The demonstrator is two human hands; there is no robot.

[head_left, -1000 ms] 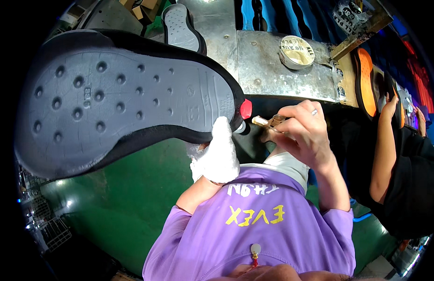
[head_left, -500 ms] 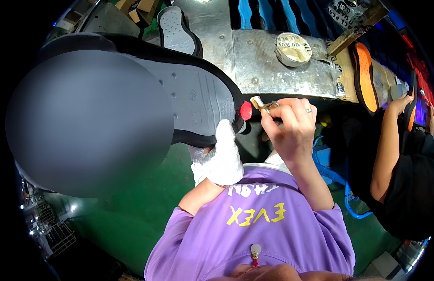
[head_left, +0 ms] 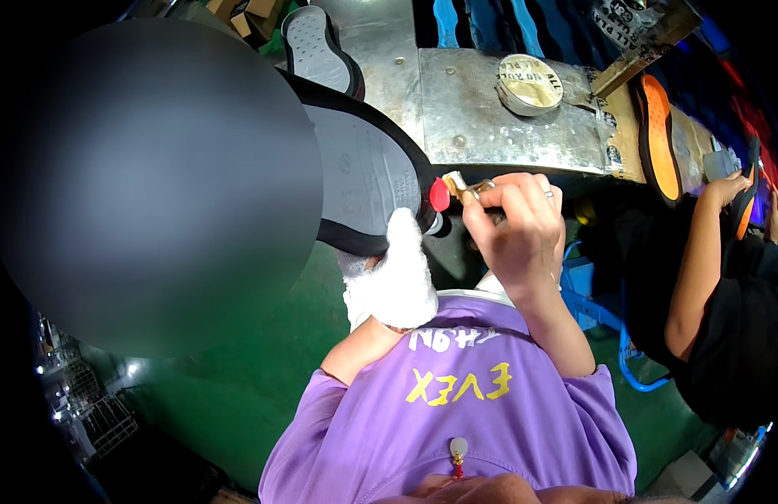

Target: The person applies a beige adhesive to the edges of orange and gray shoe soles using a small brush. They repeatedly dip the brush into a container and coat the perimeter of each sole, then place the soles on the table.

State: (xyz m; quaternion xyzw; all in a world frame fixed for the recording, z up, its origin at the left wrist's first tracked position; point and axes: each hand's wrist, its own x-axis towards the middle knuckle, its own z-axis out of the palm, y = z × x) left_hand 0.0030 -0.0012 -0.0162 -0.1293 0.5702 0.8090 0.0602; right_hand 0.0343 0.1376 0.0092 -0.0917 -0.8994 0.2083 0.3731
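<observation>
My left hand [head_left: 399, 277], in a white glove, grips a large shoe sole [head_left: 368, 164] by its near edge, thumb on top. The sole is grey inside with a black rim. At its right end sits a red tab [head_left: 439, 195]. My bare right hand [head_left: 519, 220] pinches a small brush-like tool [head_left: 454, 185] with a pale tip and a brass-coloured part. The tip is right beside the red tab; whether they touch I cannot tell. A large blurred round patch hides the sole's left part.
Beyond my hands stands a metal bench [head_left: 490, 143] bearing a tub [head_left: 530, 86] of pale paste. Another grey sole [head_left: 319, 50] lies at the back left, an orange sole [head_left: 658, 134] at the right. A co-worker's arm [head_left: 696, 260] holds another sole near a blue stool [head_left: 603, 311].
My right hand has shifted slightly left, bringing the brush-like tool closer to the red tab. The blurred patch now covers more of the sole. My left hand keeps its grip.
</observation>
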